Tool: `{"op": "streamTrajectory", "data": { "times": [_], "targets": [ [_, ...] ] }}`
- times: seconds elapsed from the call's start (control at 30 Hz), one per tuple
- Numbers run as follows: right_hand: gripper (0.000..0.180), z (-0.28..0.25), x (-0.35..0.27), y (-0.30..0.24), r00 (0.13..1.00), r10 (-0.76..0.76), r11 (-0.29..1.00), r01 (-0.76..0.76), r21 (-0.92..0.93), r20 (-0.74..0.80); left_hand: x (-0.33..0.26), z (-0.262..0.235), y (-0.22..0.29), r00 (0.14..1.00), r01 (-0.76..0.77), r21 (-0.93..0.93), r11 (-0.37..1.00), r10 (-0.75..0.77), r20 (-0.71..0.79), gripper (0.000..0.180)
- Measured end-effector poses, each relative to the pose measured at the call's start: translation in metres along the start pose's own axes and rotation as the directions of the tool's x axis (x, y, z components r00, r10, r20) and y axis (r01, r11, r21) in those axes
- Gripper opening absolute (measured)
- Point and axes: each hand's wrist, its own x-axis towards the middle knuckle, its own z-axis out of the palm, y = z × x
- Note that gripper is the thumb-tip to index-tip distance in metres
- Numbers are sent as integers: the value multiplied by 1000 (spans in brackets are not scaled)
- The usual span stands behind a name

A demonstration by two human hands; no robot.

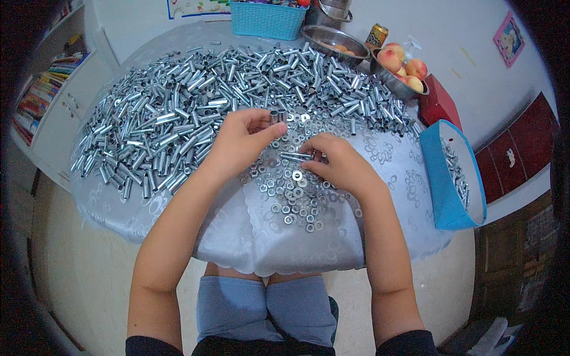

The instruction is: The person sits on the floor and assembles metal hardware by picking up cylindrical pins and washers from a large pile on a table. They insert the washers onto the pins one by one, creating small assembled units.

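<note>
My left hand is closed, with short silver metal tubes standing upright between its thumb and fingers. Just right of it and nearer to me, my right hand pinches slim silver metal pieces that point left; whether they are tubes or bolts is hard to make out. Under and between both hands lie scattered silver washers and nuts. A broad heap of loose metal tubes spreads behind and to the left of my left hand.
A white patterned tablecloth covers the table. At the right edge a blue fabric bin holds more metal pieces. Farther back are a red box, a bowl of peaches, a steel bowl, a can and a light-blue basket.
</note>
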Motion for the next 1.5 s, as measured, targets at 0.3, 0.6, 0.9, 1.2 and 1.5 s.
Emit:
{"op": "streamTrajectory", "data": {
  "times": [0.3, 0.6, 0.9, 1.2, 1.5],
  "targets": [
    [19, 18, 3, 2, 992, -91, 963, 65, -263, -88, 2, 2, 2, 1000, 11, -5, 1000, -11, -22, 20],
    [14, 25, 5, -3, 992, -58, 945, 18, -326, -113, 6, -3, -3, 997, 32, -200, 979, -46, -67, 16],
    [18, 21, 5, -17, 957, 166, 958, -99, 271, -238, 6, -7, 3, 990, 103, -386, 917, -132, -51, 19],
    [23, 25, 12, -30, 920, 385, 372, -224, 901, 70, 8, -11, -3, 987, 151, -622, 769, -155, 47, 25],
    [23, 24, 12, -24, 944, 259, 120, -242, 963, 205, 7, -7, -2, 978, 204, -643, 738, -178, 106, 24]
  ]
}}
